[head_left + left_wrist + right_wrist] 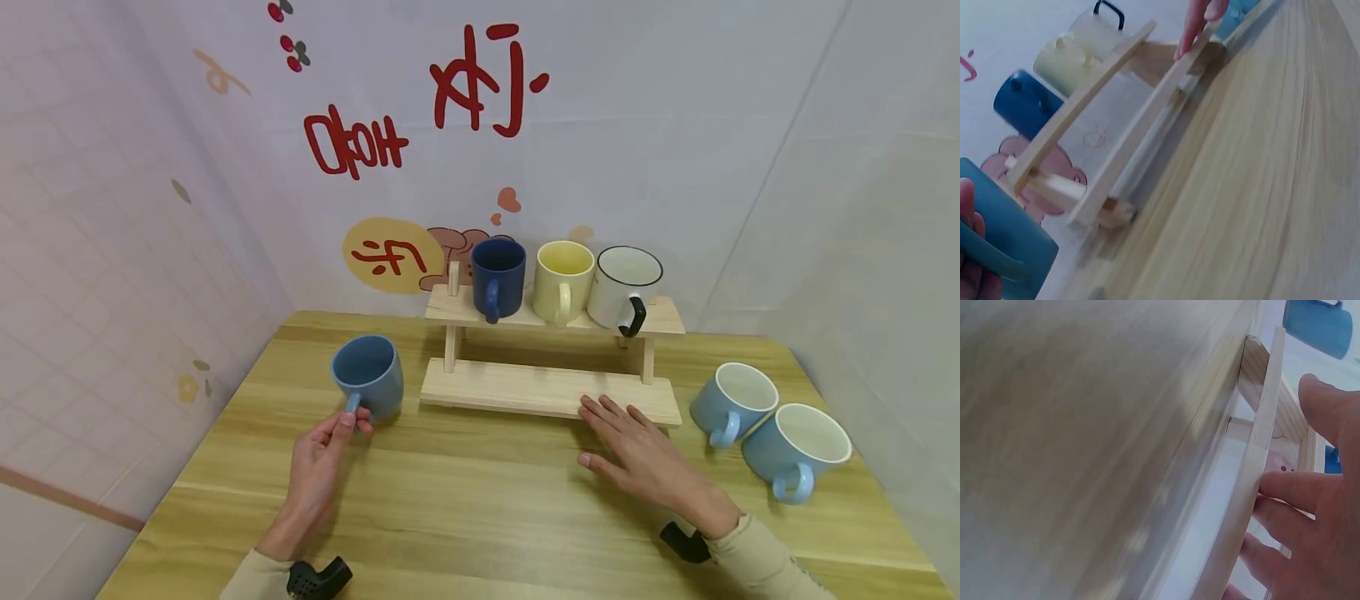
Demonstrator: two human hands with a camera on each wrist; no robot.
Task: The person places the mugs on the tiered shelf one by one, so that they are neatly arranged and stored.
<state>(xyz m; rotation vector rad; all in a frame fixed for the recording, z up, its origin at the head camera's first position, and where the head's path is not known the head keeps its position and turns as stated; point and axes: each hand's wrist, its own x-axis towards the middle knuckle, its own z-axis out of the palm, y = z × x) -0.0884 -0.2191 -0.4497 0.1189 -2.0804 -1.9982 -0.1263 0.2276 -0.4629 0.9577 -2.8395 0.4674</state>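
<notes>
My left hand (318, 467) pinches the handle of a grey-blue mug (378, 392) between thumb and fingers, at the left of a two-tier wooden rack (517, 387). The mug's mouth faces up, and its side fills the lower left corner of the left wrist view. On the front edge of the rack's lower shelf, toward its right end, rest the fingertips of my right hand (637, 454). Its fingers are spread and nearly straight, as the right wrist view also shows along the shelf's edge (1244, 494).
Along the upper shelf stand a dark blue mug (498, 279), a pale yellow mug (551, 292) and a white mug (611, 292) with black rim and handle. Two light blue mugs (708, 404) sit right of the rack. A printed cloth (622, 167) hangs behind the table (487, 500).
</notes>
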